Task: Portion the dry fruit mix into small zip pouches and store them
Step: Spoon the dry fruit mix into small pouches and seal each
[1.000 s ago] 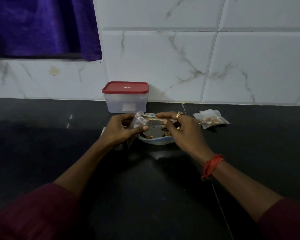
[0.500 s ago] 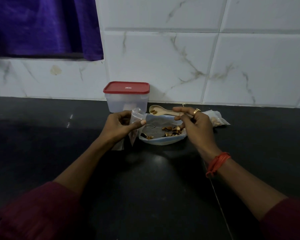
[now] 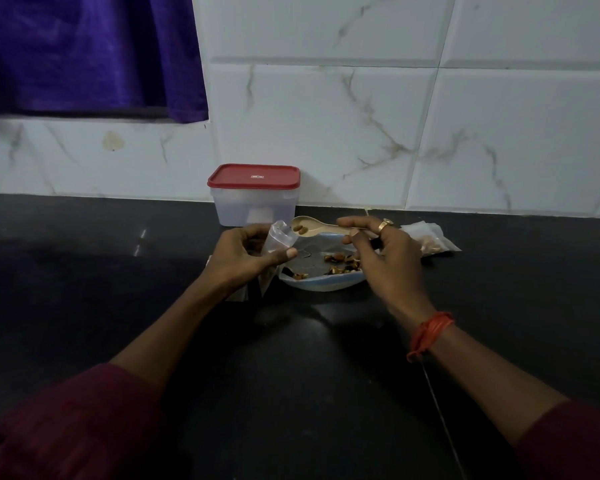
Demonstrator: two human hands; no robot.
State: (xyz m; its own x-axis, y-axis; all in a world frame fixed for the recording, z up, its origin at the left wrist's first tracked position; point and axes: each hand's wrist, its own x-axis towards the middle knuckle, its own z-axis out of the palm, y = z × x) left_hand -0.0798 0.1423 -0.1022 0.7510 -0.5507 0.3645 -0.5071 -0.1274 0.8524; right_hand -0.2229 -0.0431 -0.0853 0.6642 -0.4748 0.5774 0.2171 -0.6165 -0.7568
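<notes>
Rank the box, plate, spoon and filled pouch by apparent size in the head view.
1. Box
2. Plate
3. Filled pouch and spoon: too alike to rank, each partly hidden by the right hand.

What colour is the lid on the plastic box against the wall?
Red lid on a translucent whitish box, clearest in the head view.

Both forearms extend forward from dark red sleeves (image 3: 73, 427) and converge toward the middle. Left hand (image 3: 243, 258): palm turned inward, fingers curled, thumb stretched rightward, pinching a clear pouch (image 3: 279, 235) held upright. Right hand (image 3: 385, 258): back facing upward, thumb and curled fingers gripping the handle of a spoon (image 3: 312, 226) held level, its bowl pointing toward the left hand. A ring (image 3: 384, 225) sits on one right finger; an orange-red thread (image 3: 428, 332) circles the right wrist.
</notes>
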